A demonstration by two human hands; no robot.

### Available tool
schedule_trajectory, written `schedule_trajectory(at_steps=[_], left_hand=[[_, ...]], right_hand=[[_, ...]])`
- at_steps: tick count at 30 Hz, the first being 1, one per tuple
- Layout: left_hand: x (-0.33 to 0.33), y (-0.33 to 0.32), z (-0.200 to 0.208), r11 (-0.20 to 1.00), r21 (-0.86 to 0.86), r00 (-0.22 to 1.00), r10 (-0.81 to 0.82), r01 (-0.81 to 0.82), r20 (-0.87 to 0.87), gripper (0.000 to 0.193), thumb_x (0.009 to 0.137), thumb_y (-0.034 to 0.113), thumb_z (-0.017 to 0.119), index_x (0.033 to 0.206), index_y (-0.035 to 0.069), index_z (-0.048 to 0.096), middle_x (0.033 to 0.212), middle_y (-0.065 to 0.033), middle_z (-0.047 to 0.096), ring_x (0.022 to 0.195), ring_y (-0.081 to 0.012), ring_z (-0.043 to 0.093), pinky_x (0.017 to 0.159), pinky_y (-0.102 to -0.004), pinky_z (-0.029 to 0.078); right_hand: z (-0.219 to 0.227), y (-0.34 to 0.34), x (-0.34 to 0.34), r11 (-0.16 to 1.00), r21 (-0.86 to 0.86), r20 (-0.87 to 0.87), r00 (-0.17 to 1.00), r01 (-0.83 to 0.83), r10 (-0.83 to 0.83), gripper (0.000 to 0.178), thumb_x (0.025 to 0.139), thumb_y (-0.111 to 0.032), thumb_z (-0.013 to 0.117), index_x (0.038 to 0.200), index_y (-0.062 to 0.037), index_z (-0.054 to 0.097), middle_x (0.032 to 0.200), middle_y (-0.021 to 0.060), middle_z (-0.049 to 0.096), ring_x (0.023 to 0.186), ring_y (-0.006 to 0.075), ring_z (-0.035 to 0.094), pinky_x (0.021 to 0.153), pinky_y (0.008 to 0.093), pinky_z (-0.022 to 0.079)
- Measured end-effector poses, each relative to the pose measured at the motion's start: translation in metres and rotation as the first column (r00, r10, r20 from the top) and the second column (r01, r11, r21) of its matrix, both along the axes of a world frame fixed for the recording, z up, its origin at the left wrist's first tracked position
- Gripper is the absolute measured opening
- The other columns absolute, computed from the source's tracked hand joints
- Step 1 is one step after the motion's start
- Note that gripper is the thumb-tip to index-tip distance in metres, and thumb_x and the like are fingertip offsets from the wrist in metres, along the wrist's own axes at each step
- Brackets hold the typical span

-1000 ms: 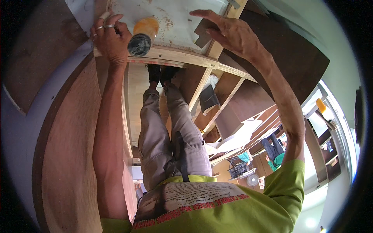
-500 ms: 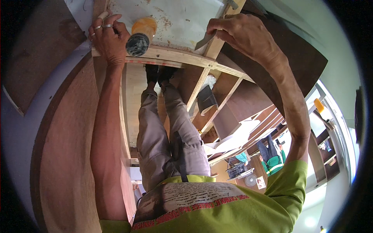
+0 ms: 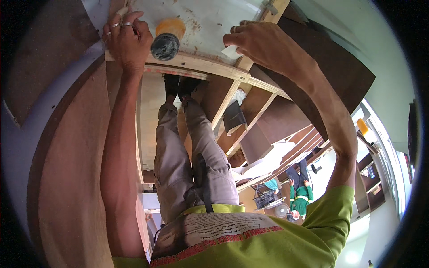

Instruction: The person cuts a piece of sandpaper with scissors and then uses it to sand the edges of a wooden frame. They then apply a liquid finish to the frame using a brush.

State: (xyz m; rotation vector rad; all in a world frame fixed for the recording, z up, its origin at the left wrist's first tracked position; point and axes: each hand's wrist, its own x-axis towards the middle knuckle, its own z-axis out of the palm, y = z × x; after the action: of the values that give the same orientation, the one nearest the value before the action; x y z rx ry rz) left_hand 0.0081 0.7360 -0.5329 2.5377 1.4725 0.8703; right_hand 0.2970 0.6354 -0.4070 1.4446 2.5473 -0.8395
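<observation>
My left hand (image 3: 128,42), with rings and bent fingers, grips the corner of the light wooden frame (image 3: 196,64). Next to it, a small cylindrical container (image 3: 169,40), orange at one end and dark and smeared at the other, rests at the edge of a stained white panel (image 3: 210,20). At the panel's right side, my right hand (image 3: 263,42) pinches a thin, flat, pale piece (image 3: 231,51) between thumb and fingers. Whether it is a blade or a stiff sheet is unclear. The piece is close to the frame's right upright.
Below the frame are wooden cross-pieces (image 3: 227,100) and a dark curved sheet (image 3: 235,118). A brown board (image 3: 330,67) is behind my right forearm, and a curved wooden panel (image 3: 71,169) runs beside my left arm. Farther off is a person in green (image 3: 301,196).
My right hand has shifted slightly left, and the flat piece has tilted, now showing a paler face. My left hand stays on the frame. The person in green has moved.
</observation>
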Motion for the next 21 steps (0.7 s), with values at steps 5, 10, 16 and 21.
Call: schedule_trajectory(at_steps=[5, 10, 16, 21], left_hand=[[-0.005, -0.001, -0.006, 0.997, -0.082, 1.000, 0.003, -0.001, 0.016, 0.023, 0.082, 0.020, 0.066, 0.103, 0.023, 0.072, 0.114, -0.0042, 0.064, 0.108, -0.0284, 0.056, 0.098, -0.0466, 0.042], [-0.009, 0.000, -0.010, 0.998, -0.065, 1.000, -0.023, 0.023, 0.007, 0.028, 0.078, 0.025, 0.068, 0.106, 0.025, 0.072, 0.110, -0.0042, 0.064, 0.109, -0.0281, 0.054, 0.099, -0.0453, 0.041], [-0.012, -0.001, -0.007, 0.995, -0.101, 1.000, 0.003, -0.006, -0.026, 0.030, 0.077, 0.025, 0.069, 0.106, 0.026, 0.072, 0.111, -0.0044, 0.063, 0.113, -0.0276, 0.052, 0.101, -0.0447, 0.040], [-0.010, 0.002, -0.011, 0.998, -0.064, 1.000, -0.011, 0.012, 0.008, 0.027, 0.077, 0.024, 0.070, 0.104, 0.025, 0.072, 0.110, -0.0046, 0.063, 0.111, -0.0278, 0.054, 0.100, -0.0452, 0.041]], right_hand=[[-0.012, 0.017, -0.009, 0.985, -0.169, -0.078, 0.996, 0.023, -0.037, 0.024, 0.086, -0.010, 0.067, 0.109, -0.0074, 0.066, 0.100, 0.0090, 0.068, 0.102, 0.0264, 0.064, 0.096, 0.0413, 0.050], [-0.030, 0.020, -0.012, 0.966, -0.257, -0.026, 1.000, -0.010, 0.004, 0.027, 0.085, -0.009, 0.067, 0.112, -0.0073, 0.066, 0.104, 0.0088, 0.068, 0.107, 0.0243, 0.062, 0.100, 0.0397, 0.048], [-0.045, 0.022, -0.020, 0.972, -0.210, -0.059, 0.994, -0.105, 0.095, 0.030, 0.080, -0.006, 0.070, 0.110, -0.0070, 0.067, 0.106, 0.0061, 0.068, 0.108, 0.0234, 0.062, 0.100, 0.0372, 0.049], [-0.055, 0.018, -0.026, 0.980, -0.152, -0.138, 0.985, -0.127, 0.106, 0.031, 0.077, -0.001, 0.070, 0.107, -0.0078, 0.069, 0.103, 0.0073, 0.069, 0.106, 0.0248, 0.063, 0.096, 0.0366, 0.052]])
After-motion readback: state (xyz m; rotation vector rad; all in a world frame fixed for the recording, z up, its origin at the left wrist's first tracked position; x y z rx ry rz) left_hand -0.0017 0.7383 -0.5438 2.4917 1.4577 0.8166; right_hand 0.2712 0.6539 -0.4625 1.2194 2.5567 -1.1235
